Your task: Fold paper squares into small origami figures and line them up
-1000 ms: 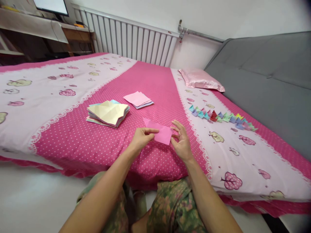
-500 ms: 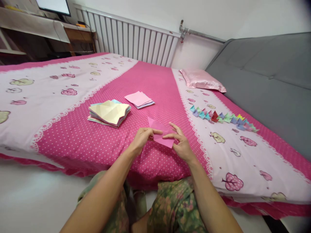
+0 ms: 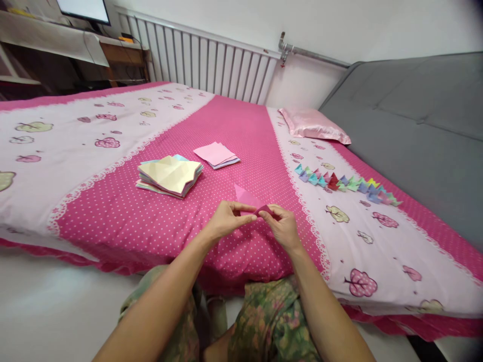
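With bare forearms (image 3: 164, 289) angled inward, the left hand (image 3: 227, 219) and right hand (image 3: 284, 227) pinch just beside each other.

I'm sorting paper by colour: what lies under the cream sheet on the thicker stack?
Under the cream sheet, more paper edges show, with light-blue corners poking out behind. Their faces are mostly covered; other colours may be hidden.

I am holding one sheet (image 3: 244, 194) and seeing two stacks (image 3: 169, 176), over a dozen folded papers (image 3: 332, 181), one pillow (image 3: 315, 124), one radiator (image 3: 198, 56).
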`<state>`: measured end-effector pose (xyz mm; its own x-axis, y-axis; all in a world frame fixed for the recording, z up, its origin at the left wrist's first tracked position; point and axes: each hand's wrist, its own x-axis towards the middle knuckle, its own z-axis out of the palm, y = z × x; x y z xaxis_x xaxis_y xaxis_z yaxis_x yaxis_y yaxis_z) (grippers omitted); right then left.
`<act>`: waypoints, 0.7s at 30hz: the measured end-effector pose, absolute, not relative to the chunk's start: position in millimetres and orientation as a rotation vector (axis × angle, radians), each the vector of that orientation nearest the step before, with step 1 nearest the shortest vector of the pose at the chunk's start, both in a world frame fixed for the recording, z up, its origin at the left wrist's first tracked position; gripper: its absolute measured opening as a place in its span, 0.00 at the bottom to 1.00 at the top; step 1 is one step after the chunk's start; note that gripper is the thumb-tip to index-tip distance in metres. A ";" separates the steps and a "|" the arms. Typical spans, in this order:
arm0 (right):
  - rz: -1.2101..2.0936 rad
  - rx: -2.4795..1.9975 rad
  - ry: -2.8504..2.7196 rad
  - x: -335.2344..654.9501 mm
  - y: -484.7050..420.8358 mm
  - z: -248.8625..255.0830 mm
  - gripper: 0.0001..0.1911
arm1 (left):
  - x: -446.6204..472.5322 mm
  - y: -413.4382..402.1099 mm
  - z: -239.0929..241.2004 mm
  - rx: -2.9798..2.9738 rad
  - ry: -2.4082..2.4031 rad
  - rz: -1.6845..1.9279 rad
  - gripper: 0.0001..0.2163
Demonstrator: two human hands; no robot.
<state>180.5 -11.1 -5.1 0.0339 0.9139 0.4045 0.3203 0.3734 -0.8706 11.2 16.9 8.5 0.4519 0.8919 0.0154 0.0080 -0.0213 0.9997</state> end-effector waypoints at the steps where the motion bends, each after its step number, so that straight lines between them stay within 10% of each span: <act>1: 0.683 -1.174 -1.484 179.8 -11.8 -5.0 0.09 | 12.9 17.5 5.8 1.415 0.855 0.867 0.18; 21: 0.745 -1.139 -0.994 172.9 -9.7 -6.8 0.22 | 22.2 12.3 9.2 1.229 0.860 0.998 0.48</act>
<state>172.9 -9.7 -6.8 0.3949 0.8831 0.2533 0.0050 0.2737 -0.9618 22.2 12.3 9.2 0.3430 0.9394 -0.0006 -0.1388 0.0513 0.9890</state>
